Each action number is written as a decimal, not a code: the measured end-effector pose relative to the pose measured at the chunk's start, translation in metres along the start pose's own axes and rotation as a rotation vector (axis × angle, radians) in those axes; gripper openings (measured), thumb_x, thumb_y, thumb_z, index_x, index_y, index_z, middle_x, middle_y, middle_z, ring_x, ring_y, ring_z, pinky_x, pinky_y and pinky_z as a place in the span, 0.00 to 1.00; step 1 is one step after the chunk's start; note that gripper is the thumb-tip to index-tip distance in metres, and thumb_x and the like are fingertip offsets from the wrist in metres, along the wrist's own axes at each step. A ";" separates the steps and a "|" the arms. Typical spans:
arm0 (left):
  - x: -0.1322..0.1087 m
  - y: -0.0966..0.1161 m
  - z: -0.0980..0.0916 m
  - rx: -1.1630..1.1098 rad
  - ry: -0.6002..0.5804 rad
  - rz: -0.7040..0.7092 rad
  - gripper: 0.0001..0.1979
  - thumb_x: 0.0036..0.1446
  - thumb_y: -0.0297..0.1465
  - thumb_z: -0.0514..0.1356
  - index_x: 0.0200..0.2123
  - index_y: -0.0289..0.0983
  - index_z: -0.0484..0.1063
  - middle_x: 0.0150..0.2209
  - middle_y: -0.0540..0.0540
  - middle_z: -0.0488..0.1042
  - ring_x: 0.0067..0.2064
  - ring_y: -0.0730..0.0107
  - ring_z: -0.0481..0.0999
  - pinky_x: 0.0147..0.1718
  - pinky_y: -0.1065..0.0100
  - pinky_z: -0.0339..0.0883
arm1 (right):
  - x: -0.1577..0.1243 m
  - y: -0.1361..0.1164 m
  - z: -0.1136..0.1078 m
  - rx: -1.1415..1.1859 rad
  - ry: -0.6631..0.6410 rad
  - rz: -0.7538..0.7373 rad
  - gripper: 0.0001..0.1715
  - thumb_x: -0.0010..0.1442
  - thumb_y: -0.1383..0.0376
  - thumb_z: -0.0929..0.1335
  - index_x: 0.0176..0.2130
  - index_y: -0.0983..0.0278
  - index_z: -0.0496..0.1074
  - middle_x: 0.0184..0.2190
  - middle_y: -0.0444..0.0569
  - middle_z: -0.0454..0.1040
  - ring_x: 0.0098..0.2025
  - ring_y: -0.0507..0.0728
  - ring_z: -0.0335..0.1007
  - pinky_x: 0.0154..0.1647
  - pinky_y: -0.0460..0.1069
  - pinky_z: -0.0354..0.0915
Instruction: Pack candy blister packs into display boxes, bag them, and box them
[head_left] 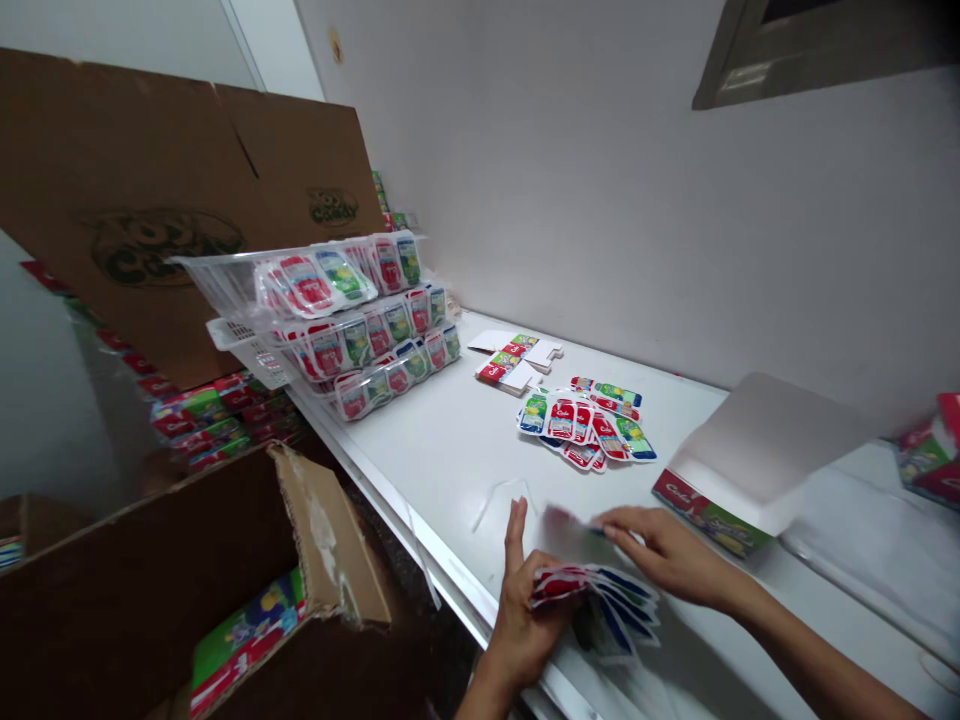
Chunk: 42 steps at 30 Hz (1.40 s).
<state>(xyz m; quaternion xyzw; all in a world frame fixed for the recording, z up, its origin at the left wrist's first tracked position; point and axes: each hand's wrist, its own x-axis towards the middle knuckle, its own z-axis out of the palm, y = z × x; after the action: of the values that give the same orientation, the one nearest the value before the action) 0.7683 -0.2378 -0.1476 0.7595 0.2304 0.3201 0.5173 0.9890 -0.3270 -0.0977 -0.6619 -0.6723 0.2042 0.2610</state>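
Note:
My left hand (525, 615) is closed round a fanned bunch of candy sachets (619, 610) in red, blue and white, its index finger pointing up. My right hand (667, 550) pinches one sachet (568, 522), blurred by motion, just above the bunch. Beyond both hands lies a loose pile of sachets (585, 425) printed red, green and blue. An open display box (712, 510) with a raised white lid stands to the right of my right hand.
Flat folded cartons (510, 365) lie near the wall. Clear trays (375, 340) packed with sachets are stacked at the table's left edge. An open cardboard box (330, 540) stands below left, holding a printed box (247, 630). A red-green box (934, 450) sits far right.

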 end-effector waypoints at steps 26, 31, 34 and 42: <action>0.006 -0.006 -0.005 0.136 -0.043 0.121 0.10 0.53 0.36 0.64 0.37 0.38 0.75 0.58 0.38 0.65 0.62 0.47 0.61 0.59 0.46 0.57 | 0.013 -0.002 -0.009 0.290 -0.354 -0.140 0.25 0.69 0.54 0.56 0.46 0.63 0.75 0.41 0.50 0.78 0.41 0.55 0.73 0.44 0.49 0.66; -0.003 -0.018 0.000 0.011 -0.114 0.105 0.20 0.57 0.33 0.62 0.53 0.43 0.67 0.46 0.43 0.75 0.48 0.60 0.76 0.48 0.60 0.70 | 0.059 0.024 -0.006 -0.018 -0.037 0.069 0.26 0.69 0.55 0.54 0.45 0.64 0.74 0.39 0.51 0.78 0.44 0.57 0.72 0.46 0.51 0.66; -0.007 -0.022 0.005 -0.088 -0.096 0.031 0.46 0.56 0.32 0.63 0.67 0.44 0.35 0.50 0.40 0.73 0.47 0.61 0.77 0.48 0.61 0.71 | 0.114 0.046 0.005 -0.232 0.178 0.171 0.18 0.64 0.64 0.62 0.50 0.64 0.71 0.49 0.57 0.74 0.57 0.65 0.62 0.59 0.60 0.53; -0.002 -0.011 0.002 -0.018 -0.036 0.003 0.12 0.52 0.36 0.64 0.38 0.36 0.70 0.42 0.40 0.73 0.44 0.58 0.76 0.43 0.62 0.71 | 0.115 0.051 0.007 -0.328 0.193 0.105 0.21 0.67 0.65 0.55 0.47 0.67 0.73 0.53 0.63 0.70 0.58 0.67 0.60 0.58 0.62 0.52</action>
<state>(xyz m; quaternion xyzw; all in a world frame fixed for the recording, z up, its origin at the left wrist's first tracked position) 0.7677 -0.2364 -0.1586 0.7608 0.2168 0.3094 0.5276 1.0261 -0.2101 -0.1256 -0.7462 -0.6331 0.0410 0.2018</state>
